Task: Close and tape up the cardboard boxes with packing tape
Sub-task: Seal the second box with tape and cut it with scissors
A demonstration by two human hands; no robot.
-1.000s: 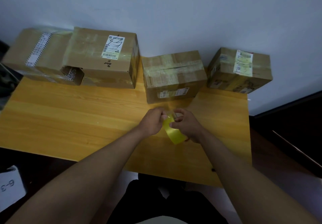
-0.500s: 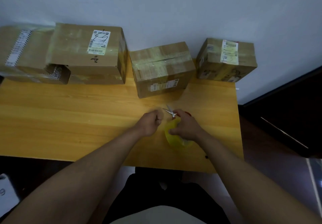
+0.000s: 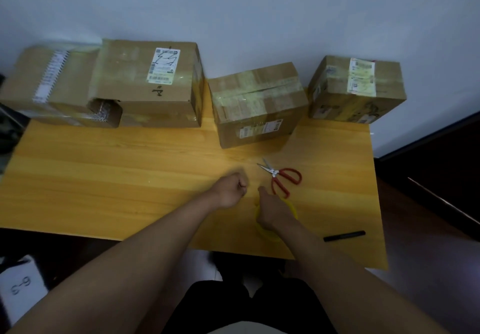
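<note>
Right hand [image 3: 275, 213] grips the yellowish tape roll [image 3: 270, 232] close to the wooden table's [image 3: 104, 178] near edge, left hand [image 3: 230, 189] is a fist holding nothing I can see, bare wood stretches left, red-handled scissors [image 3: 281, 178] just beyond, four labeled cardboard boxes [image 3: 255, 102] line the wall.

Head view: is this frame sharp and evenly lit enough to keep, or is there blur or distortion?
Head view: dim, soft overall; the left hand is smeared by motion blur, and so is the leftmost box; the scissors read fairly crisp; wide-angle bending bows the table edges; the tape roll under the right hand is hazy; faint sheen on the middle box tape.
</note>
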